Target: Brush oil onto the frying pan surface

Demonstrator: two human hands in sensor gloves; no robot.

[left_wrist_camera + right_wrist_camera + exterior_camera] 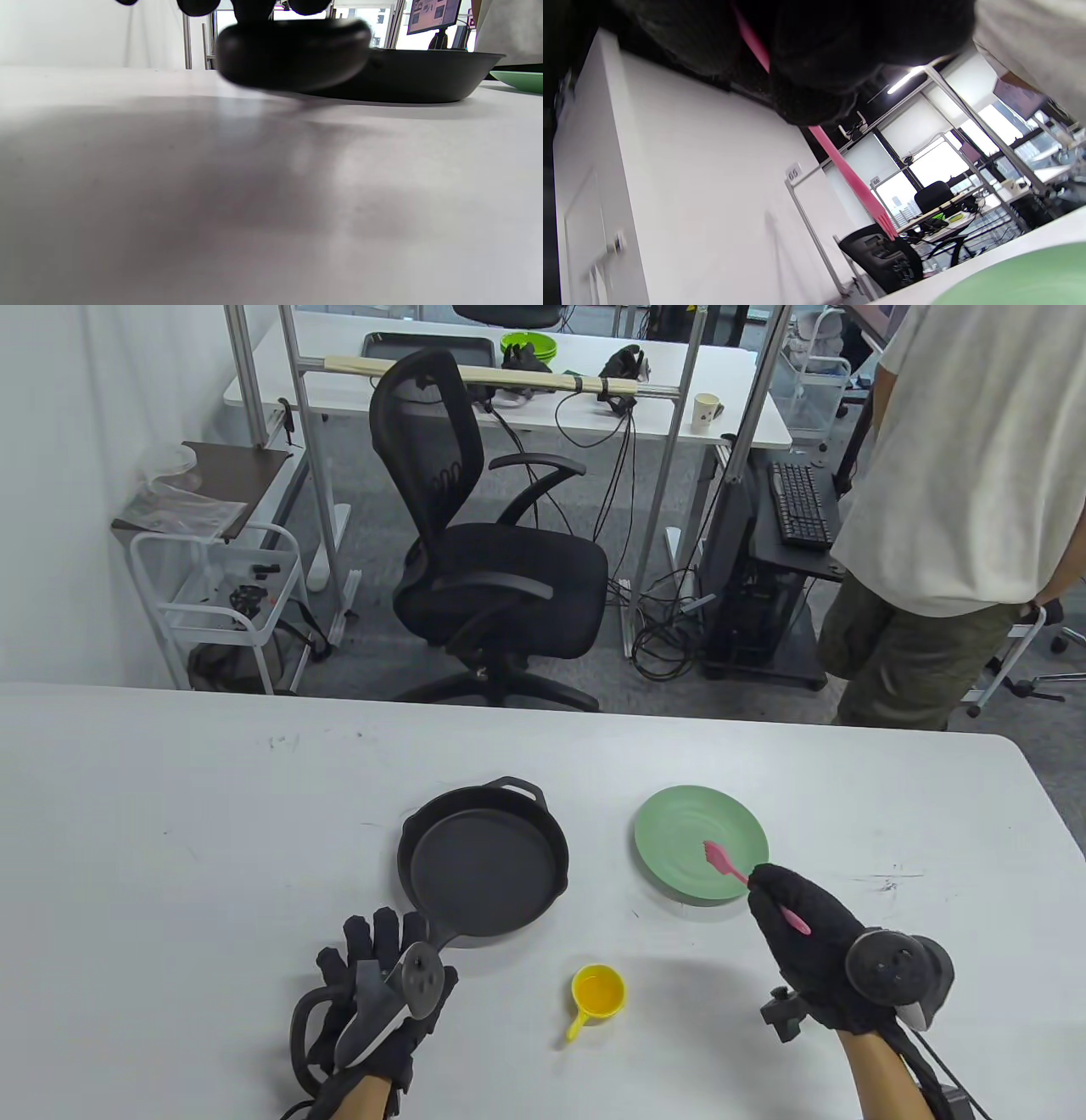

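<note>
The round black cast-iron frying pan (484, 861) sat flat on the white table (170, 831), its inner surface dull and dry-looking, handle pointing back toward the person. The left hand (382, 984) lay over that handle's end; from the table view and the left wrist view, fingers (373, 929) reached around it, but whether they truly clamped it could not be told. Just beside the pan, nearer the person, stood the small yellow plastic cup (599, 991) with pale oil in it. Off to the right, apart from the pan, was the round green plate (679, 823), and above it hovered the pink silicone pastry brush (725, 863), bristles raised off the plate. The right hand (806, 937) pinched the brush handle, fingers curled closed around it, the handle's end poking out past the knuckles; the right wrist view showed the pink shaft running out from under the glove.

Judging by that, the brush had only just been picked up and no oil was on the pan yet. The next move called for swinging the bristles left and down into the yellow cup, dipping without tipping it, then carrying the brush over the pan rim.
</note>
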